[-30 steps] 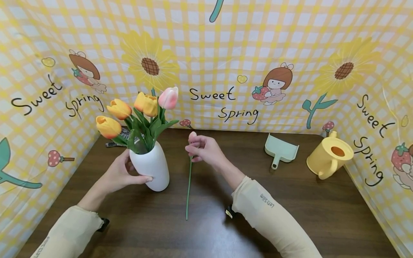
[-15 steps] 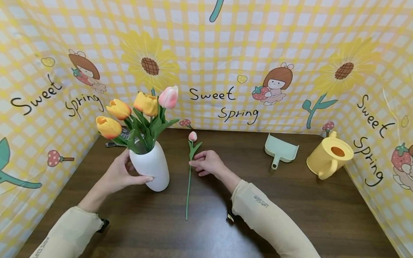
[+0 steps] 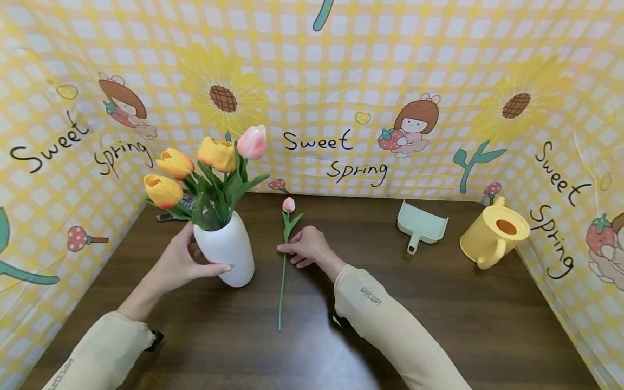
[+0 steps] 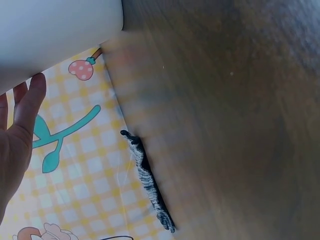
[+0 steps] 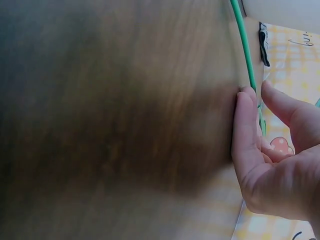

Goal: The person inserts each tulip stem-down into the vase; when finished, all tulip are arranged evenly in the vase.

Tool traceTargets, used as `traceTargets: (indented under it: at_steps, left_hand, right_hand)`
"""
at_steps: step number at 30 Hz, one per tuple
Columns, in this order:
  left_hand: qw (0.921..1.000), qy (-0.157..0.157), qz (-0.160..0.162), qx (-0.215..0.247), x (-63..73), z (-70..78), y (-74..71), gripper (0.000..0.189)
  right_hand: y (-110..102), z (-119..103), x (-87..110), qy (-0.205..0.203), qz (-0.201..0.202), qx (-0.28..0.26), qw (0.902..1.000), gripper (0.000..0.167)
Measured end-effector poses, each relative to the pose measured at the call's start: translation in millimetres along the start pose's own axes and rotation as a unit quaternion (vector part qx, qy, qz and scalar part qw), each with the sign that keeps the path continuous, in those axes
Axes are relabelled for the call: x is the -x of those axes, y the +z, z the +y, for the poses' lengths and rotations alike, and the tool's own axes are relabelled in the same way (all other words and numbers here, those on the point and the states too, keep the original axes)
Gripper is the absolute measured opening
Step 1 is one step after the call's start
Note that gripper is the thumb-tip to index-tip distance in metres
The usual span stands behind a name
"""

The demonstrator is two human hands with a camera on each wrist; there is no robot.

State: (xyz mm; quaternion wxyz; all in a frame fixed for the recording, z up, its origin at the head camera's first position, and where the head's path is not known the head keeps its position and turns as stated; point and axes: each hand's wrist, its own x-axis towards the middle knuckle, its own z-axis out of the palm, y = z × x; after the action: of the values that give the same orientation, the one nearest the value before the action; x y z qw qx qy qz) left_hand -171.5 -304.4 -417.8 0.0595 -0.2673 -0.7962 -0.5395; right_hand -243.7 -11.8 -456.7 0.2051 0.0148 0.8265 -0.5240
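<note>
My left hand [image 3: 182,262] grips a white vase [image 3: 229,249], thumb across its front and fingers round the far side. The vase holds several yellow-orange tulips [image 3: 163,192] and a pink tulip [image 3: 252,142] with green leaves. In the left wrist view, fingers [image 4: 31,102] touch the white wall of the vase [image 4: 55,37]. A single pink tulip [image 3: 288,205] lies on the table, its stem toward me. At mid-stem is my right hand [image 3: 306,246]; in the right wrist view the green stem [image 5: 244,42] passes between thumb and fingertips, with a gap visible beside it.
A pale green dustpan [image 3: 421,223] and a yellow watering can [image 3: 494,235] stand to the right on the dark wooden table [image 3: 234,346]. A black-and-white striped item [image 4: 147,180] lies behind the vase. Checked yellow cloth [image 3: 331,81] walls three sides.
My right hand has moved from the loose tulip's bloom down to its stem, uncovering bloom and leaves. My left hand keeps its grip on the vase. The head view has shifted slightly.
</note>
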Motion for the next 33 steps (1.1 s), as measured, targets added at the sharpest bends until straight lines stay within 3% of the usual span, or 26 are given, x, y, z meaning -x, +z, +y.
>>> traceTargets:
  at_steps: [9, 18, 26, 33]
  left_hand:
    - [1.0000, 0.002, 0.000, 0.010, -8.1, 1.4, 4.3, 0.100]
    - [0.9997, 0.011, -0.006, 0.023, -10.1, -8.0, 16.7, 0.101]
    - [0.9999, -0.011, 0.004, -0.006, 2.8, -4.3, 4.4, 0.100]
    - [0.9999, -0.008, -0.005, -0.009, 0.8, -0.2, 0.7, 0.100]
  right_hand:
    - [-2.3, -0.8, -4.1, 0.003, 0.008, 0.016, 0.9998, 0.023]
    - [-11.6, 10.3, -2.9, 0.006, 0.003, 0.004, 1.0000, 0.018]
    - [1.7, 7.1, -0.5, -0.002, -0.026, -0.015, 0.9996, 0.016]
    - [-0.2, 5.6, 1.4, -0.011, -0.030, -0.038, 0.9988, 0.015]
